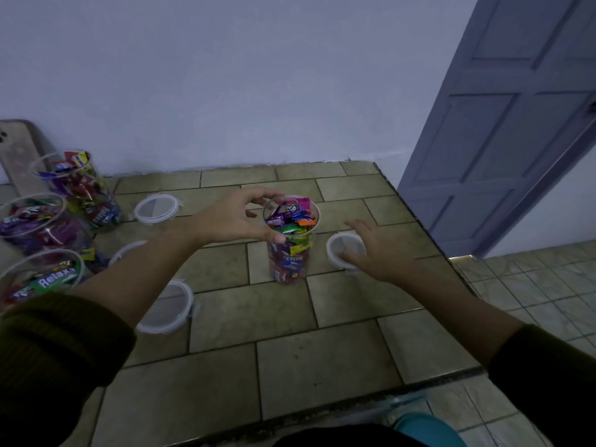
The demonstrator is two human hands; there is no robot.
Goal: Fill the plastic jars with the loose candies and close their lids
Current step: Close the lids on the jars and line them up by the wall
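— Tabletop (pixel 290 366) first: what sits on the tiles?
— Three open, candy-filled jars (pixel 42 227) crowd its left edge. A fourth jar (pixel 290 253) stands upright near the middle, lidless.
— And the hands?
— The left hand (pixel 225 221) grips the fourth jar's rim, thumb near, fingers on the far side. The right hand (pixel 380 250) curls over a lid (pixel 342 246) lying flat just right of it.
— Smaller things?
— Spare lids (pixel 156 209) lie towards the left, and candies (pixel 292 214) heap to the brim.
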